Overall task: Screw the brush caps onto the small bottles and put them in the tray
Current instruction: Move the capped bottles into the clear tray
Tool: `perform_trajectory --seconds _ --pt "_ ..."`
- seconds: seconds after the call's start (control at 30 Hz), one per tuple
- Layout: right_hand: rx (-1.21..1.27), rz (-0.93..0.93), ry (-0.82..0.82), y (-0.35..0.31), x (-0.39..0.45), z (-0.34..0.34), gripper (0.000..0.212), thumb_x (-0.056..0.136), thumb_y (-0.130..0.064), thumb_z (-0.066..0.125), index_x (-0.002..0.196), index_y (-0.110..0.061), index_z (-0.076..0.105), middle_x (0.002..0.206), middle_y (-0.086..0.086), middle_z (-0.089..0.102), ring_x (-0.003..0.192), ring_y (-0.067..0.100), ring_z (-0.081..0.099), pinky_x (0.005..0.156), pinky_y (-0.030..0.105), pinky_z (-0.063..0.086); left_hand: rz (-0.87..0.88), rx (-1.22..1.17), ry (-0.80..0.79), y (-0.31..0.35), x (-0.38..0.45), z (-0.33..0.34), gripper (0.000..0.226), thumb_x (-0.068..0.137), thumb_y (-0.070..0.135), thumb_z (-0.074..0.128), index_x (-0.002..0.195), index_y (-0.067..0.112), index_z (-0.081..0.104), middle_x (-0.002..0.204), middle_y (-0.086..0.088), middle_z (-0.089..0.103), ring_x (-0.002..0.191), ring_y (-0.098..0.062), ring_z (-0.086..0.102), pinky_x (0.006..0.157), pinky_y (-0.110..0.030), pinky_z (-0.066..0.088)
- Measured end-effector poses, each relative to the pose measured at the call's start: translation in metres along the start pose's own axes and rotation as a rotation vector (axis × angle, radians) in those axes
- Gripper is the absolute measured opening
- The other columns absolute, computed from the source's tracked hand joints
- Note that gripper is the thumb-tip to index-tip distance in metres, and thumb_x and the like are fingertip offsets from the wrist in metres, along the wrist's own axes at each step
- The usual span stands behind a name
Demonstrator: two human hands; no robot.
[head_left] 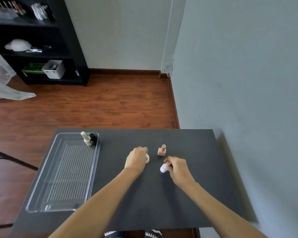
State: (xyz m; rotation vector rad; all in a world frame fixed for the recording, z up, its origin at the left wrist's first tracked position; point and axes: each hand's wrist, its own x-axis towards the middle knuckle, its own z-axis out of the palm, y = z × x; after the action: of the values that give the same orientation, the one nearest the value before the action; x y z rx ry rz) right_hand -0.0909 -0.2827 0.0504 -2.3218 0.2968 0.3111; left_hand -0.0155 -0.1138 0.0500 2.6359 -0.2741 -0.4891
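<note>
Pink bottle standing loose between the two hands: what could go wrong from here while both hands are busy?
1. The pink bottle stands unheld close between the left hand and the right hand; a stray knuckle could tip it.
2. The right hand grips the pale bottle tilted, so a cap may cross-thread.
3. The beige bottle and black bottle crowd the tray's far corner; a careless placement could knock them.
</note>
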Motion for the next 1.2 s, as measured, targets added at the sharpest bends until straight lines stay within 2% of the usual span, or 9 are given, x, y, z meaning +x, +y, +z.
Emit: perform_trajectory --seconds 0.13,0.27,0.37,0.43,0.5,0.6,0.87,1.0,1.2 --pt "0.025 0.001 -0.004 -0.009 -0.001 0.005 0.014 0.089 0.001 0.05 0.086 -0.002 0.063 0.069 -0.03 0.067 0.077 -0.009 0.059 0.065 0.005 0.04 -0.018 -0.056 0.017 -0.013 -0.015 -0.011 0.027 0.089 -0.003 0.049 0.111 0.004 0.063 0.109 -0.012 0.064 0.097 -0.033 0.061 0.079 -0.039 0.051" --pt "0.035 -0.1 -0.005 -0.042 0.001 0.011 0.011 0.094 -0.003 0.053 0.094 -0.004 0.064 0.086 -0.014 0.073 0.122 0.016 0.056 0.085 0.013 0.041 -0.025 -0.142 0.085 -0.037 -0.034 -0.038 0.021 0.088 0.004 0.053 0.105 0.007 0.066 0.101 -0.009 0.065 0.092 -0.031 0.061 0.077 -0.038 0.051" --pt "-0.048 -0.225 -0.013 -0.081 0.004 0.02 0.013 0.093 -0.008 0.055 0.086 -0.017 0.063 0.068 -0.039 0.063 0.093 -0.006 0.059 0.105 0.027 0.021 -0.005 -0.194 0.175 -0.062 -0.05 -0.068 0.015 0.089 0.012 0.056 0.099 0.01 0.067 0.095 -0.005 0.066 0.087 -0.025 0.061 0.075 -0.034 0.05" --pt "-0.069 -0.256 0.003 -0.11 0.007 0.031 0.018 0.091 -0.011 0.057 0.081 -0.026 0.059 0.068 -0.049 0.057 0.08 -0.02 0.054 0.097 0.01 0.012 -0.003 -0.216 0.242 -0.082 -0.06 -0.088 0.012 0.089 0.014 0.059 0.096 0.01 0.068 0.093 -0.003 0.068 0.083 -0.022 0.06 0.069 -0.03 0.045" --pt "-0.013 -0.294 -0.01 -0.136 0.013 0.045 0.014 0.088 -0.007 0.06 0.081 -0.019 0.063 0.066 -0.045 0.06 0.069 -0.017 0.055 0.077 -0.004 0.029 -0.035 -0.228 0.294 -0.102 -0.069 -0.108 0.011 0.088 0.015 0.06 0.096 0.012 0.068 0.089 -0.003 0.068 0.077 -0.02 0.057 0.064 -0.028 0.041" --pt "0.029 -0.374 -0.029 -0.172 0.022 0.065 0.008 0.084 -0.001 0.06 0.082 -0.006 0.065 0.064 -0.037 0.064 0.061 -0.007 0.055 0.059 0.003 0.039 -0.079 -0.227 0.362 -0.135 -0.079 -0.133 0.006 0.085 0.013 0.06 0.084 0.012 0.066 0.076 -0.001 0.062 0.069 -0.022 0.055 0.055 -0.027 0.039" --pt "-0.01 -0.478 -0.06 -0.24 0.051 0.126 0.005 0.084 -0.002 0.065 0.087 -0.002 0.068 0.079 0.006 0.071 0.071 0.021 0.062 0.063 0.022 0.044 -0.2 -0.227 0.405 -0.208 -0.076 -0.165 0.008 0.083 0.013 0.065 0.088 0.011 0.071 0.078 0.002 0.064 0.074 -0.021 0.061 0.064 -0.032 0.049" --pt "-0.057 -0.488 -0.062 -0.256 0.073 0.149 0.002 0.083 -0.004 0.066 0.084 -0.005 0.066 0.077 0.004 0.069 0.073 0.023 0.062 0.068 0.035 0.047 -0.221 -0.241 0.377 -0.227 -0.057 -0.167 0.008 0.083 0.013 0.067 0.089 0.012 0.072 0.078 0.002 0.064 0.072 -0.019 0.06 0.062 -0.032 0.049" --pt "-0.196 -0.499 0.043 -0.264 0.109 0.176 0.013 0.086 -0.009 0.067 0.098 -0.007 0.073 0.087 0.003 0.073 0.089 0.018 0.045 0.073 0.029 0.038 -0.224 -0.258 0.307 -0.242 -0.018 -0.165 0.008 0.082 0.008 0.066 0.088 0.009 0.072 0.084 -0.007 0.069 0.077 -0.027 0.064 0.064 -0.036 0.052"
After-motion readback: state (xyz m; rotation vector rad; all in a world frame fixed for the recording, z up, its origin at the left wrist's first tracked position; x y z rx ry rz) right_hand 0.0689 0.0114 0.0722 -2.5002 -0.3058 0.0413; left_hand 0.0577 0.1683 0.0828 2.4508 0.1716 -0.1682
